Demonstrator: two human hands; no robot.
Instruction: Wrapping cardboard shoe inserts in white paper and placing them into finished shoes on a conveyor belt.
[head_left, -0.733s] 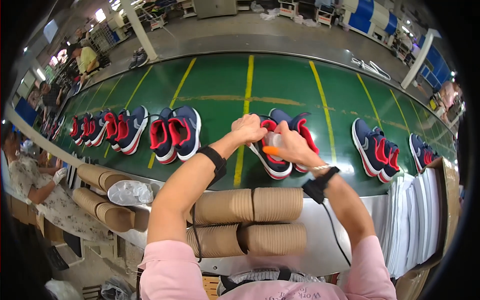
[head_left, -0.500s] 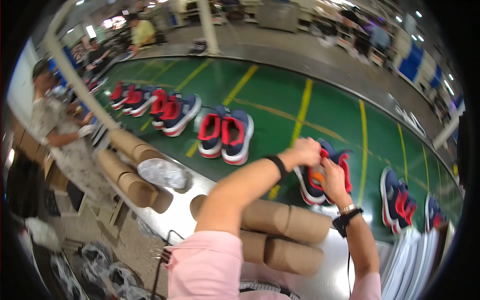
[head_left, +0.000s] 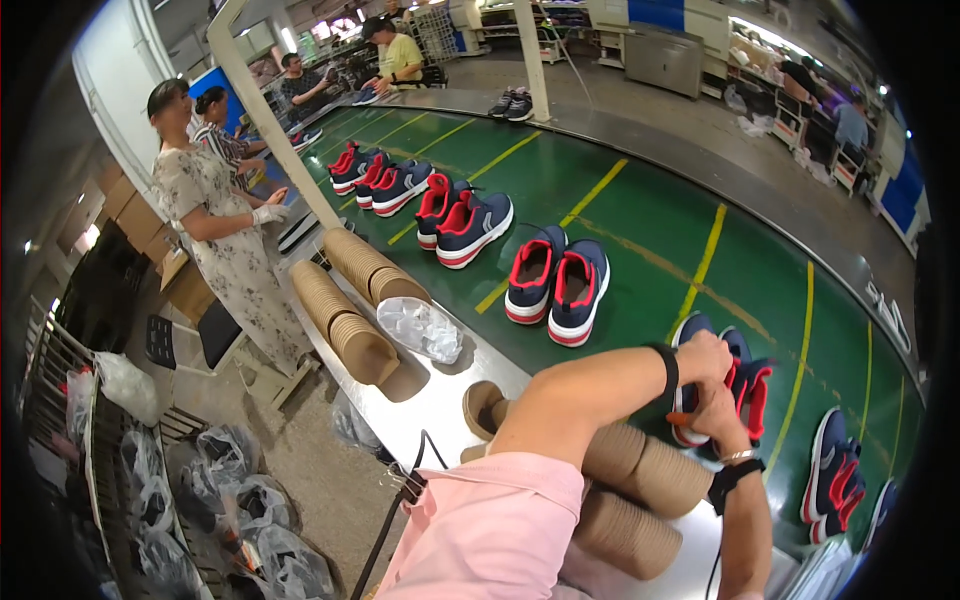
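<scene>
"What's farthest left of the hands?"

"A co-worker (head_left: 225,225) standing well away, then far stacks (head_left: 345,335) of nested brown shells, lying on the metal surface (head_left: 445,395). They're nested probably to save room. A clear-wrapped bundle (head_left: 420,330) sits just beside them, also left of the left hand."

"And beyond those?"

"Several navy-and-red pairs of shoes (head_left: 578,290) on the green belt (head_left: 640,300), ahead and to the left of the left hand. Each pair stands side by side, toes pointing away, which I'd guess leaves the openings facing the wearer of the camera."

"Anything closer?"

"Near stacks (head_left: 625,530) of the same shells, below both hands on the surface, likely kept there for easy reach."

"What are the hands doing?"

"The left hand (head_left: 706,358) is bent over the left shoe (head_left: 690,328) of the nearest pair, fingers curled; the right hand (head_left: 715,412) is just below it, over that shoe's opening, fingers also curled. I can't tell whether either grips anything. Both on one shoe presumably steadies it. Its mate (head_left: 757,395) stands just right of them."

"Farther right?"

"Another pair (head_left: 828,475) on the belt, and white sheets (head_left: 820,570) below and right of the right hand."
</scene>
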